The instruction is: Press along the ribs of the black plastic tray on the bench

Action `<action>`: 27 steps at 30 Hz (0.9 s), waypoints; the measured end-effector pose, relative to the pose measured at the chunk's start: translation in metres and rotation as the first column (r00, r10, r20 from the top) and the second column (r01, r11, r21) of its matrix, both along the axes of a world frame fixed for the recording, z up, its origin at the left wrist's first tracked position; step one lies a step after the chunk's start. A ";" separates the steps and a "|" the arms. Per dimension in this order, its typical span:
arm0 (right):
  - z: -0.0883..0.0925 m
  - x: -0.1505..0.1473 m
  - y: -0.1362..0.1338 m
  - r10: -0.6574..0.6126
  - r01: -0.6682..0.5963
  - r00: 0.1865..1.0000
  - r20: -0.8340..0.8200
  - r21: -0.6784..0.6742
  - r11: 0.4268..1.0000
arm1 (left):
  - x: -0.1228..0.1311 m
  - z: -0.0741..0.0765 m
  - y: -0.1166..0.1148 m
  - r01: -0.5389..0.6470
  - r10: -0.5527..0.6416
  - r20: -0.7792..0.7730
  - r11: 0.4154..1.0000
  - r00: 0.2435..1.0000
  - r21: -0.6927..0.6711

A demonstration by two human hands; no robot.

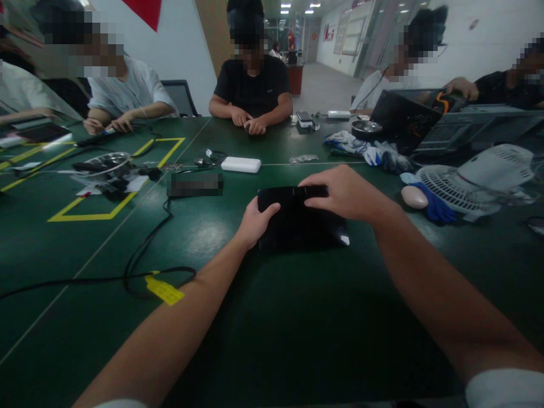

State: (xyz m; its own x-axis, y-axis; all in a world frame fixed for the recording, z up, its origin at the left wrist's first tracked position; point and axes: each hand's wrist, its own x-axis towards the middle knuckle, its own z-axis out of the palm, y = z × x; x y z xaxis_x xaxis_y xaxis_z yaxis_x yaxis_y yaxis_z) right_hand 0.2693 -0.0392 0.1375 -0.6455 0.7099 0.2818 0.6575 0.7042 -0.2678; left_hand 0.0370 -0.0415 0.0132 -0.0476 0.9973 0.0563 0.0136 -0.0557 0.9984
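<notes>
On the green table (238, 328), a black cable (147, 246) with a yellow tag (165, 290) is lying toward the left edge. Our left hand (255, 221) is clasping the left side of a flat black object (297, 224), thumb resting across its face and most fingers hiding. We are judging the handling to be underway: both hands are gripping, but we are seeing no part plainly separated, and how much is left is not showing. The object is sitting between our 2 hands, inward from the table's far edge; whether it is touching the tabletop, we cannot tell. Our right hand (346, 195) is pinching a dark strip (315, 191) along its upper edge. Farther right, a blue glove (440, 207) is lying beside a white slatted cover (450, 178).
</notes>
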 end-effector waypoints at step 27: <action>-0.021 0.034 0.018 -0.220 0.192 0.943 -0.250 -0.133 0.972 | -0.008 0.018 0.005 -0.195 0.111 -0.716 0.980 0.689 -0.036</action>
